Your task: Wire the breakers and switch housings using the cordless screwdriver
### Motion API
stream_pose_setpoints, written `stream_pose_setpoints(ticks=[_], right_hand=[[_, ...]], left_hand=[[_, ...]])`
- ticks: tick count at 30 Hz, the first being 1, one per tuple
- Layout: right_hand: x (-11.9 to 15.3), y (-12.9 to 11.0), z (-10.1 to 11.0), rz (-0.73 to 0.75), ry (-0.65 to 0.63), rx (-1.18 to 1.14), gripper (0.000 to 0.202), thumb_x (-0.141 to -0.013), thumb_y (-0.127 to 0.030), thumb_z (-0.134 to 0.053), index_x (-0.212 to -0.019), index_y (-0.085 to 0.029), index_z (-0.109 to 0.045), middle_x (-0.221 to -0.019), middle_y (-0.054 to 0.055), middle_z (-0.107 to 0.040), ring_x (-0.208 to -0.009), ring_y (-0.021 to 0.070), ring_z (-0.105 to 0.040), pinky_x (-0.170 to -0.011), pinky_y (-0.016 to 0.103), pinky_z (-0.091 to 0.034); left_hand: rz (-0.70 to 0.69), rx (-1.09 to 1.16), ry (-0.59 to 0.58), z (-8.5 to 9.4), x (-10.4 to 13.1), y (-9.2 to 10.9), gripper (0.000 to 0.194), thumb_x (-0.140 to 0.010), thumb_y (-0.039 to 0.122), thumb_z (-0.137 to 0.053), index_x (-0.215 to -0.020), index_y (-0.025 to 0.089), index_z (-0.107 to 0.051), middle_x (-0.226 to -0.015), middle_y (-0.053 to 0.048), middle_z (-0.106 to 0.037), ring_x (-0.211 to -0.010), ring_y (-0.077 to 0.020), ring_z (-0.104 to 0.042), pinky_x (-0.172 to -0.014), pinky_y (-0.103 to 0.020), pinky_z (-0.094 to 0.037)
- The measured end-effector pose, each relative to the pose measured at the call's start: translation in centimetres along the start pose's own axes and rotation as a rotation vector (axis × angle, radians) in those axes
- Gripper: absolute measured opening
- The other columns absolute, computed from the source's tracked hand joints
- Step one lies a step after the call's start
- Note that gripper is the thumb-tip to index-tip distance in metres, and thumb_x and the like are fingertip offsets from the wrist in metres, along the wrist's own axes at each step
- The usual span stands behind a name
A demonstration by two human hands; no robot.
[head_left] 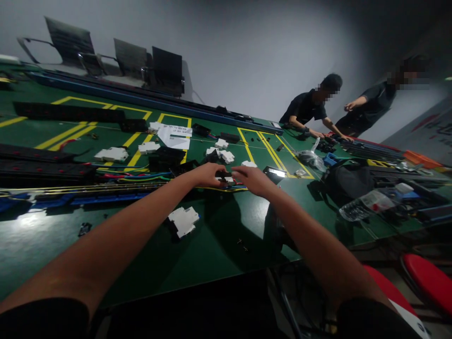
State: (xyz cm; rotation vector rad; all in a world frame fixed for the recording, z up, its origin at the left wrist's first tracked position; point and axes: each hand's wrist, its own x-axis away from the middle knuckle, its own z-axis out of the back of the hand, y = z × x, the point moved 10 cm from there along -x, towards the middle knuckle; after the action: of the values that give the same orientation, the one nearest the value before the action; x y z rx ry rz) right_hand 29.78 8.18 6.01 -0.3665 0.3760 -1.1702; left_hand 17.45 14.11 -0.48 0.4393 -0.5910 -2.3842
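My left hand (211, 175) is closed around a small black-and-white part (229, 179) just above the table, its thumb and fingers curled at the left end. From the other side my right hand (254, 180) meets the same part with bent fingertips; how firmly it grips is hard to make out. Red, blue and yellow-green wires (141, 175) run in from the left to near my hands. Close to my left forearm lies a white circuit breaker (184, 221). Beyond my hands are more white breakers (221, 150) and a black box-like piece (275, 173).
Long black socket strips (42, 172) and blue rails lie at left on the green table (226, 256). White paper (173, 136) rests further back. A backpack (348, 179) and plastic bottle (367, 205) are at right. Two people in dark shirts work at the far right end.
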Motion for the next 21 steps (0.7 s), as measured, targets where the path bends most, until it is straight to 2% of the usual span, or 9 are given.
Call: stream_pose_setpoints(ticks=[2, 4, 7, 9, 11, 14, 16, 18, 21], right_hand=[[4.9, 2.4, 3.2, -0.071, 0.039, 0.017, 0.041, -0.111, -0.033, -0.042, -0.147, -0.024, -0.059, -0.127, 0.009, -0.074, -0.111, 0.0212, -0.070, -0.098, 0.036, -0.054], [11.7, 6.3, 5.0, -0.217, 0.010, 0.138, 0.050, -0.106, -0.033, -0.048, -0.156, -0.026, -0.051, -0.142, 0.010, -0.066, -0.123, 0.0253, -0.067, -0.105, 0.041, -0.052], [21.4, 11.2, 3.7, -0.375, -0.165, 0.258, 0.069, -0.092, -0.028, -0.059, -0.160, -0.019, -0.045, -0.153, 0.017, -0.057, -0.133, 0.0301, -0.062, -0.114, 0.046, -0.047], [24.6, 11.9, 2.2, -0.356, -0.165, 0.295, 0.078, -0.089, -0.023, -0.058, -0.163, -0.017, -0.038, -0.154, 0.016, -0.055, -0.137, 0.0297, -0.058, -0.116, 0.046, -0.044], [25.4, 11.7, 1.6, -0.390, -0.052, 0.412, 0.074, -0.088, -0.026, -0.059, -0.160, -0.016, -0.043, -0.145, 0.016, -0.061, -0.131, 0.0329, -0.061, -0.112, 0.049, -0.046], [25.0, 10.8, 1.8, -0.505, 0.144, 0.549, 0.064, -0.088, -0.031, -0.064, -0.150, -0.020, -0.056, -0.133, 0.014, -0.069, -0.113, 0.0356, -0.068, -0.096, 0.048, -0.050], [24.5, 10.0, 1.9, -0.510, 0.237, 0.545, 0.058, -0.088, -0.023, -0.060, -0.146, -0.024, -0.060, -0.130, 0.010, -0.072, -0.106, 0.0329, -0.070, -0.088, 0.043, -0.050], [23.9, 8.9, 1.5, -0.415, 0.288, 0.475, 0.059, -0.088, -0.013, -0.050, -0.143, -0.028, -0.063, -0.127, 0.006, -0.073, -0.103, 0.0281, -0.070, -0.084, 0.038, -0.050], [22.1, 6.3, -0.2, -0.193, 0.273, 0.320, 0.061, -0.089, -0.008, -0.044, -0.139, -0.032, -0.067, -0.115, 0.003, -0.075, -0.096, 0.0212, -0.070, -0.078, 0.030, -0.048]], left_hand=[[0.033, 0.007, -0.011, -0.1, 0.0, -0.4, 0.054, -0.080, 0.056, -0.075, -0.120, 0.021, -0.071, -0.117, -0.010, -0.076, -0.101, -0.0266, -0.069, -0.084, -0.035, -0.051], [0.058, 0.001, -0.026, -0.1, 0.1, -0.6, 0.058, -0.080, 0.061, -0.074, -0.122, 0.021, -0.071, -0.119, -0.011, -0.075, -0.102, -0.0272, -0.069, -0.085, -0.036, -0.051], [0.076, -0.002, -0.044, -0.1, 0.2, -0.6, 0.063, -0.080, 0.065, -0.073, -0.126, 0.022, -0.070, -0.122, -0.011, -0.074, -0.104, -0.0280, -0.068, -0.086, -0.037, -0.051], [0.082, 0.003, -0.049, 0.0, 0.3, -0.5, 0.065, -0.080, 0.065, -0.072, -0.128, 0.021, -0.070, -0.123, -0.012, -0.073, -0.105, -0.0283, -0.067, -0.088, -0.037, -0.051], [0.085, 0.004, -0.052, 0.0, 0.4, -0.3, 0.066, -0.081, 0.067, -0.071, -0.129, 0.021, -0.070, -0.124, -0.012, -0.073, -0.107, -0.0287, -0.067, -0.089, -0.038, -0.051], [0.081, -0.006, -0.054, 0.0, 0.4, -0.2, 0.067, -0.082, 0.068, -0.070, -0.129, 0.022, -0.069, -0.126, -0.012, -0.072, -0.107, -0.0289, -0.067, -0.090, -0.038, -0.051], [0.071, -0.011, -0.051, 0.0, 0.4, -0.2, 0.066, -0.082, 0.067, -0.069, -0.129, 0.021, -0.069, -0.125, -0.012, -0.072, -0.107, -0.0285, -0.067, -0.089, -0.038, -0.051], [0.058, -0.015, -0.047, 0.0, 0.4, -0.2, 0.065, -0.083, 0.066, -0.069, -0.130, 0.021, -0.068, -0.125, -0.012, -0.072, -0.107, -0.0283, -0.067, -0.090, -0.038, -0.051], [0.046, -0.021, -0.044, 0.0, 0.4, -0.1, 0.065, -0.084, 0.065, -0.068, -0.132, 0.020, -0.068, -0.126, -0.013, -0.072, -0.109, -0.0288, -0.067, -0.091, -0.038, -0.050]])
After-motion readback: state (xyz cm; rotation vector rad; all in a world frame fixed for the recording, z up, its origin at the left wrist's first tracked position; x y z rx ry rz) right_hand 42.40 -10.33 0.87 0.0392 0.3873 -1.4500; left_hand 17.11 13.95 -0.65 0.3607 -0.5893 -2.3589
